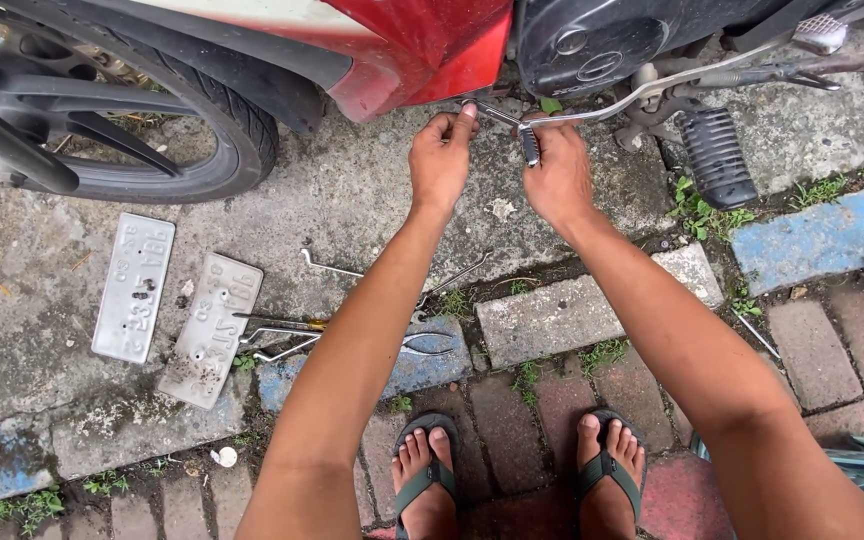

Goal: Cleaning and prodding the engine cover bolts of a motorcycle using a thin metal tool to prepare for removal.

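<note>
**Both hands on a metal tool under a motorcycle's engine**

The left hand (440,160) is closed narrow, fingertips pinched on the end of a slim metal wrench (500,116) just below the red fairing (422,50). The right hand (555,178) is wrapped shut around the tool's ridged grip, beside the chrome brake pedal lever (642,92). The tool sits between the two hands, close under the black engine casing (592,40); where its tip lands cannot be told.

A ribbed black footrest (717,155) hangs right of the right hand. The front wheel (102,110) stands at upper left on cracked concrete.

Two grey number plates (174,308) lie face down on the concrete, side by side, well apart from the hands. Just right of them lie a screwdriver (282,320) and pliers (432,343), partly hidden by the left forearm. Two thin bent rods (332,266) lie above them. Both feet, in green-strapped sandals (422,470), stand on red brick paving.
</note>
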